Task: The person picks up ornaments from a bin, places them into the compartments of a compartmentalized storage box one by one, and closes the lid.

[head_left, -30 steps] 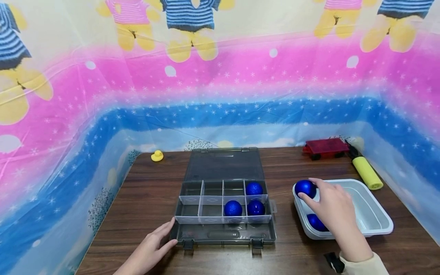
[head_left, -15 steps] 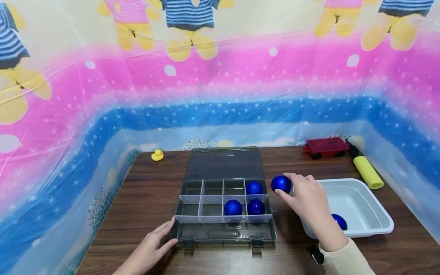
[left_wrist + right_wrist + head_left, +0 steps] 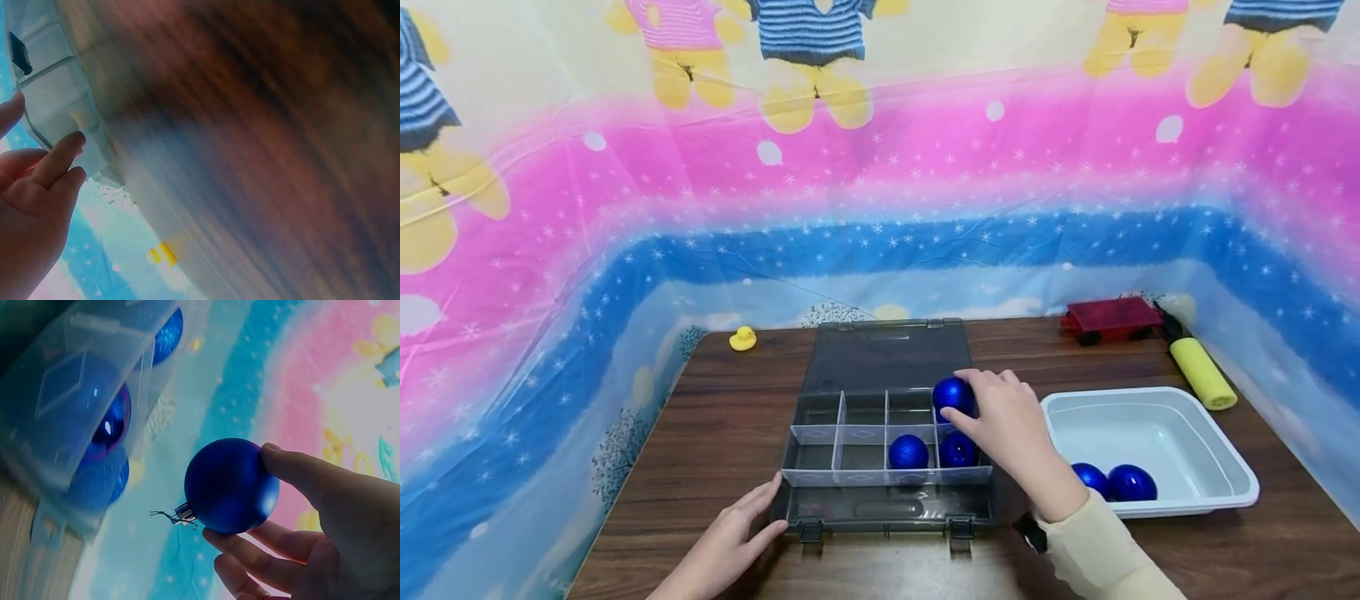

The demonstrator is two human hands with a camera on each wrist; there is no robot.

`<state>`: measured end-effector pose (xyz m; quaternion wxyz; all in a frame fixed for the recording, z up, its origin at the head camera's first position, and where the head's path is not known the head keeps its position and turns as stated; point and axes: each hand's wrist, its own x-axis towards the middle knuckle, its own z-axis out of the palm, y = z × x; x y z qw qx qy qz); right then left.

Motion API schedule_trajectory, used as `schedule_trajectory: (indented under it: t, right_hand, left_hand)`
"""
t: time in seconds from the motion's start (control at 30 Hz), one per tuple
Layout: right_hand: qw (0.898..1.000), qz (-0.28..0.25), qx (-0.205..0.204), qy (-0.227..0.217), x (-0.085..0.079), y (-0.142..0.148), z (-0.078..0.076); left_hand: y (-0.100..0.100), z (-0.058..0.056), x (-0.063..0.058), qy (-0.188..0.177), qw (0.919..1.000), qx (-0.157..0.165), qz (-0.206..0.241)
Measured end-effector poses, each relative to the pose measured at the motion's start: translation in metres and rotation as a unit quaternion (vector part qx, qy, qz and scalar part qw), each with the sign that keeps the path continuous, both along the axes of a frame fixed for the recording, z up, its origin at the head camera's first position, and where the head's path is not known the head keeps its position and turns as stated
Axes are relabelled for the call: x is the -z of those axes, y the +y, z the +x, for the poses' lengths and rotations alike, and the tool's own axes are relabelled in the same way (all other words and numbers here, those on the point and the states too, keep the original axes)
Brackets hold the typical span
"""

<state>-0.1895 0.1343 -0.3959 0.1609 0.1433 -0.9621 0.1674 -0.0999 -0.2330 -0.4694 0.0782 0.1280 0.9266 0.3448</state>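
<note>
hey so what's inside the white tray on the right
Two blue balls sit side by side in the tray's near-left part. The right arm covers that corner and part of the left ball.

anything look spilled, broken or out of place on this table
Nothing stands out. The box lies open with no visible cracks, two blue balls sit inside the white tub, and the right hand holds another ball. The duck at the back stands upright.
</note>
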Motion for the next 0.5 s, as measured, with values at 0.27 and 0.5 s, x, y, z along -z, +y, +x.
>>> schedule_trajectory:
  t: [0.27,0.5]
  right_hand:
    - [0.998,0.032,-0.049,-0.003,0.013,-0.031,-0.009]
    - [0.996,0.057,-0.072,-0.014,0.021,-0.044,-0.019]
  left_hand:
    - [0.0,0.0,0.0,0.006,1.0,-0.002,-0.001]
    - [0.0,0.001,0.0,0.004,1.0,-0.006,0.0]
